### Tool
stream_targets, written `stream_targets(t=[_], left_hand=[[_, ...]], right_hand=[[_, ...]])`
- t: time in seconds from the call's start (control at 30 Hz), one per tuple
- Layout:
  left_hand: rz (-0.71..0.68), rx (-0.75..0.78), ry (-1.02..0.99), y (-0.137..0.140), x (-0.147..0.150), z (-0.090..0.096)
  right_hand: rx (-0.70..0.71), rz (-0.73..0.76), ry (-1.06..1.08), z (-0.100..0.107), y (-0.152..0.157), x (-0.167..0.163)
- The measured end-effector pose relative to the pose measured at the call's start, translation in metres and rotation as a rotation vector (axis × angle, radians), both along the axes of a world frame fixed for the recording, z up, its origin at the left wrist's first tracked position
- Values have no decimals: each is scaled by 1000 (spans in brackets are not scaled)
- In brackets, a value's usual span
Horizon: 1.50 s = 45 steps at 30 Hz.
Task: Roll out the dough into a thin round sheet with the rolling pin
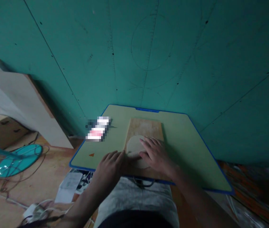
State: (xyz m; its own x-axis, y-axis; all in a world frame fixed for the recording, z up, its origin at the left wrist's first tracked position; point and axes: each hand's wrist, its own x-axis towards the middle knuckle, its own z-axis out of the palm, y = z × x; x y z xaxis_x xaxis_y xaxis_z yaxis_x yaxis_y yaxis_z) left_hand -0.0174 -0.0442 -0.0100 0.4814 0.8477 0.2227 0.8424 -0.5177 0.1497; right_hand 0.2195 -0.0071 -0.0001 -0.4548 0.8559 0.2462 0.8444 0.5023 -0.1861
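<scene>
A flat, pale round of what looks like dough (134, 146) lies on a wooden board (146, 125) in front of me. My right hand (154, 153) rests over its right side, fingers stretched out and spread, the thumb reaching toward the middle. At the board's left edge is my left hand (110, 163), with its fingers curled and pressed together. Whatever those fingers hold, if anything, is hidden. A darker, brownish strip crosses the round between the two hands; I cannot make out whether it is a stick or a shadow.
The board sits on a small pale-green table (186, 142) with a blue rim, against a green wall (89, 47). A pixelated phone-like object (98, 128) and a small orange triangle (91, 155) are on its left. Cables, papers (69, 186) and a round turquoise base (19, 161) are on the floor.
</scene>
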Motion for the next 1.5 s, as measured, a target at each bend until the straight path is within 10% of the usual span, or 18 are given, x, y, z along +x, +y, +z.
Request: stream_targets(t=[0.5,1.0,1.5], left_hand=[[217,-364,-129,9,-24,10],[313,-178,-548,19,-25,-13],[343,-56,-439,13,-22,-19]], right_hand=[[34,-138,465,-45,-17,38],[18,-237,719,-55,-22,40],[14,-265,770,-51,-23,41]])
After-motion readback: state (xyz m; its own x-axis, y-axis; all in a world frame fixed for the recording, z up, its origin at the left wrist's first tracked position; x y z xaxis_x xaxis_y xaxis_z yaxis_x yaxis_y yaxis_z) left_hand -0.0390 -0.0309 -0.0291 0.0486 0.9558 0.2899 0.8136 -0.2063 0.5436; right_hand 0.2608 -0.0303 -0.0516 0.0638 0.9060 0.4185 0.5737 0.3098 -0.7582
